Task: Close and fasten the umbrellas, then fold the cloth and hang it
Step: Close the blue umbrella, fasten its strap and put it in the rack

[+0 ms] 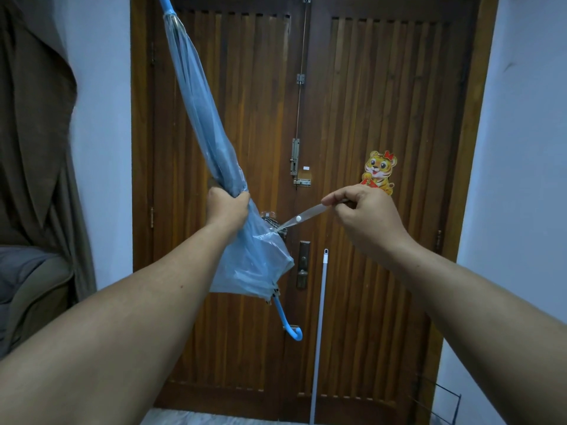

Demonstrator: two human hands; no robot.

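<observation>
Two bare forearms fill the lower view, no sleeves reaching them. The left hand [226,207] carries no ring, watch or band, and the right hand [365,214] is just as plain, its wrist bare and its nails short.

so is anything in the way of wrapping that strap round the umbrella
Nothing visible is. The right hand pinches the strap pulled out clear to the side, and the left hand grips the umbrella just above it.

pale translucent blue umbrella [211,139] with brighter blue handle [290,325], clear strap [302,216] with white snap, reddish-brown slatted door [368,118], yellow-orange tiger sticker [379,171], brown curtain [33,118], white pole [319,332]
</observation>
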